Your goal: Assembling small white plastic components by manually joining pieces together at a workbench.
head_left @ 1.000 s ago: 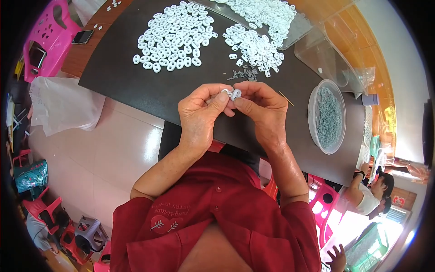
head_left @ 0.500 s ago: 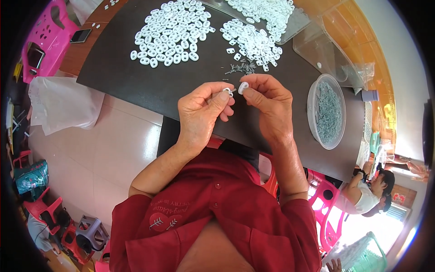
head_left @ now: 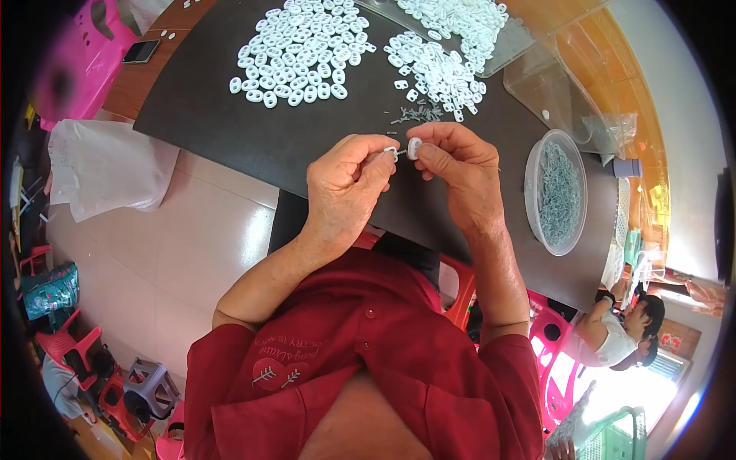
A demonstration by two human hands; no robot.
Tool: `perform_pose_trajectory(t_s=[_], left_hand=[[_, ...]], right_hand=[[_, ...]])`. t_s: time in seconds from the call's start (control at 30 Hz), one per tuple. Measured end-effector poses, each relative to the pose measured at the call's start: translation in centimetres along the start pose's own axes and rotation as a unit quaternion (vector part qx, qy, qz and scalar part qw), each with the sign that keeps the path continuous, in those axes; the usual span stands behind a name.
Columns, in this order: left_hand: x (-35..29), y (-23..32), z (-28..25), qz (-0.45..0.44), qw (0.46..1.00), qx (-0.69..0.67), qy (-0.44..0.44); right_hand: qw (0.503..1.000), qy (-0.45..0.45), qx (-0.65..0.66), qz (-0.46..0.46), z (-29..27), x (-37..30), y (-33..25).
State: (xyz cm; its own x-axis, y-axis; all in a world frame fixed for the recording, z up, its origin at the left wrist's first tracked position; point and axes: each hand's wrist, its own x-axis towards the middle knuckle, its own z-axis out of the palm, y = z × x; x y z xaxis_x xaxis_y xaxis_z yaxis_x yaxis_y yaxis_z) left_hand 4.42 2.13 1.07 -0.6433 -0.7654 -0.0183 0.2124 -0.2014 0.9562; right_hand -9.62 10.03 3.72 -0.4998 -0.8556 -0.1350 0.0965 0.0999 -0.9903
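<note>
Above the table's near side my two hands face each other, fingertips close together. My left hand (head_left: 349, 180) pinches a small white plastic piece (head_left: 392, 151) with a thin grey screw (head_left: 401, 152) sticking out toward the right. Between thumb and fingers of my right hand (head_left: 460, 172) is a white oval plastic piece (head_left: 414, 148), held upright on edge. The screw's tip points at this oval and seems to meet it; whether it has entered a hole I cannot tell. Just beyond my fingers lies a small heap of grey screws (head_left: 422, 113).
On the dark table (head_left: 199, 130) lie many white two-holed ovals (head_left: 299, 57) and a pile of smaller white pieces (head_left: 437, 73). Further right stand a clear bin (head_left: 548, 92) and a round tub (head_left: 531, 192) of screws. A phone (head_left: 142, 51) lies at left; a person (head_left: 613, 337) sits at right.
The two pieces have come into line, with the screw now bridging the gap between them. My right hand has turned the oval slightly. The whole view has shifted a little.
</note>
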Motion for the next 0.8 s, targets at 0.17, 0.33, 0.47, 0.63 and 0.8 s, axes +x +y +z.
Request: perform_pose_trajectory(t_s=[0.17,0.33,0.47,0.63,0.8], left_hand=[[0.0,-0.2,-0.1,-0.005,1.000,-0.009,0.005],[0.0,-0.2,-0.2,-0.007,1.000,0.009,0.007],[0.0,-0.4,-0.2,-0.013,1.000,0.010,0.007],[-0.1,-0.4,-0.3,-0.012,1.000,0.012,0.000],[0.0,-0.6,-0.3,-0.013,1.000,0.009,0.010]], right_hand=[[1.000,0.001,-0.016,-0.019,0.5,0.0,0.3],[0.999,0.005,-0.024,-0.030,0.7,0.0,0.2],[0.998,0.005,-0.048,-0.051,0.7,0.0,0.2],[0.993,0.020,-0.084,-0.085,1.0,-0.3,0.2],[0.991,0.028,-0.091,-0.097,1.1,-0.3,0.4]])
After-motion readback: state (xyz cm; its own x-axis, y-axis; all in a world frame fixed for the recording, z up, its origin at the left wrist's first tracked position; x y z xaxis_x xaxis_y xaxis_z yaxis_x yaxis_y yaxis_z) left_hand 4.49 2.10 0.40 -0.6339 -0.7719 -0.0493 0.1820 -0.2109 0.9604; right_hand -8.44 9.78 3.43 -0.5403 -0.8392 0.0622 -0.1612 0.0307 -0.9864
